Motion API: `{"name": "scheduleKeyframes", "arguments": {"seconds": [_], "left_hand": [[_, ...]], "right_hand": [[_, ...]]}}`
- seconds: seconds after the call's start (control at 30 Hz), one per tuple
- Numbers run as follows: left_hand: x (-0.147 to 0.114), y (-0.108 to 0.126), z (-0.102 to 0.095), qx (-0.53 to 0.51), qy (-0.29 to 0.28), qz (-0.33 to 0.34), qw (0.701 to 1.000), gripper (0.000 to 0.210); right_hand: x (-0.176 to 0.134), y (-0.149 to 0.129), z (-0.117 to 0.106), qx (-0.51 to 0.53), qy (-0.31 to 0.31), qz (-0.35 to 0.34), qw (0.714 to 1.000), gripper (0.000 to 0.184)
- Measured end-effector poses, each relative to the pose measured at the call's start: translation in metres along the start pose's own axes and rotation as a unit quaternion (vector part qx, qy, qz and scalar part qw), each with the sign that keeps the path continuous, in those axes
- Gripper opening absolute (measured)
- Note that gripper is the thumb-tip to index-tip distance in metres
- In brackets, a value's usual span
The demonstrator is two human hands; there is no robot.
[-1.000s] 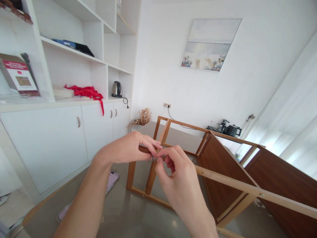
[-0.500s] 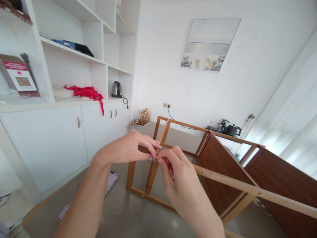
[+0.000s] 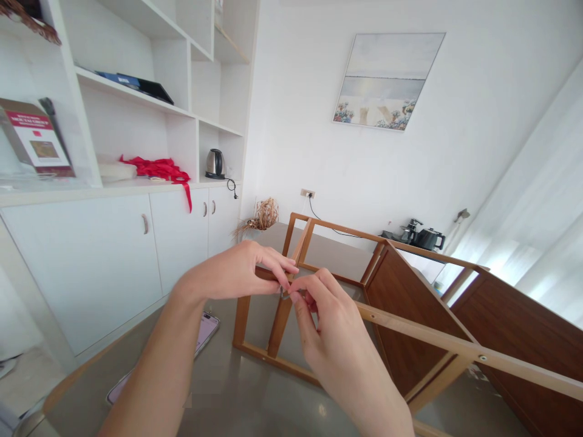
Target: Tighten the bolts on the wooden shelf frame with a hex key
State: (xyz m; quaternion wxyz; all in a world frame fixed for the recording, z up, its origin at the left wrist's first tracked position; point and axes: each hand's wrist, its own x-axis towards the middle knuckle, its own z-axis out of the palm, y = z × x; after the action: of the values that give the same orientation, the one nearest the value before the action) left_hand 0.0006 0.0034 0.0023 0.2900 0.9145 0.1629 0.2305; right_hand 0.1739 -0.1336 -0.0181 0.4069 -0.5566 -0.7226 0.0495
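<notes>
A wooden shelf frame (image 3: 410, 328) with dark brown panels lies on its side on the table. Over its near rail, toward the left end, my two hands meet. My left hand (image 3: 255, 273) is bent at the wrist, thumb and forefinger pinched at a small bent grey metal rod, which looks like a hex key (image 3: 285, 295). From the right, my right hand (image 3: 325, 309) pinches the same rod between thumb and forefinger, its other fingers curled. Most of the rod is hidden by the fingertips. Round metal bolt heads, such as this bolt (image 3: 483, 358), sit in the rail.
A phone (image 3: 208, 331) lies on the grey table (image 3: 246, 400), partly behind my left forearm. White cabinets (image 3: 113, 261) and shelves with a kettle (image 3: 215, 162) and red cloth (image 3: 157, 168) stand at left. A black kettle (image 3: 428, 238) is beyond the frame at right.
Almost nothing differs. The metal rod between my fingertips shows at a slightly different angle, and both hands stay in place.
</notes>
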Motion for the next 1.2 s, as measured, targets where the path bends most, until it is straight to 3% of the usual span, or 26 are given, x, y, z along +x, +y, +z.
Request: {"name": "scheduleKeyframes", "arguments": {"seconds": [1.2], "left_hand": [[-0.0003,-0.0009,0.0004,-0.014,-0.001,-0.003,1.0,0.019]], "right_hand": [[0.0016,0.0002,0.0052,-0.009,0.03,-0.007,0.999,0.019]]}}
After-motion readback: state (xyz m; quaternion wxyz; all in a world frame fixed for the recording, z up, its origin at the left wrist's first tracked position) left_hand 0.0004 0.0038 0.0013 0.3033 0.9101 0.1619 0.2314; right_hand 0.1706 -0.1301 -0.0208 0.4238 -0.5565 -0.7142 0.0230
